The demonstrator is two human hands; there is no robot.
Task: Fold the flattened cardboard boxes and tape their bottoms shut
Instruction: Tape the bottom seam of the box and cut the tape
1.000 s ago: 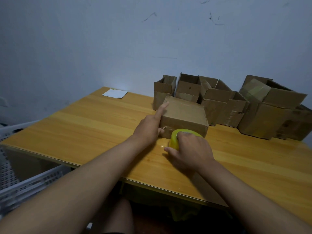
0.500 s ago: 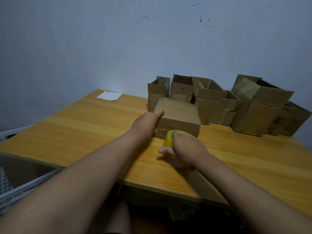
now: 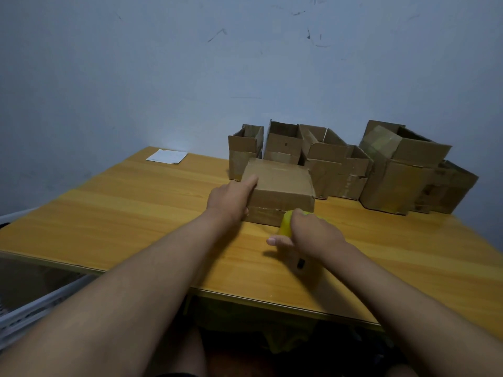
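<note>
Fingers [image 3: 251,180] of our left hand [image 3: 230,198] lie straight along the left edge of the box [image 3: 280,183], index stretched up onto the top corner, the rest pressed against the side to brace it. A second ago that index pointed further up across the lid; now it's settled lower and flatter on the corner, so we're holding the box in place rather than poking at it.

The box sits upside down on the bench [image 3: 136,213], closed face up, near the middle and just in front of the row of finished boxes [image 3: 340,164] against the wall. Shiny tape already shows along its near side.

Our right hand [image 3: 313,235] is curled round the yellow tape roll [image 3: 287,224], thumb sticking out to the left. The roll was dead centre against the near face a second ago; now it's down at the near right corner, touching or nearly touching the cardboard. We reckon the strip has been dragged across that face and we're at the tail end of this run, so a tear or cut is probably next. We can't actually see the tape stretched between roll and box, so it's a guess.

Further out: a white slip of paper [image 3: 167,156] at the far left of the bench, and a white plastic crate [image 3: 32,308] below its left edge.
</note>
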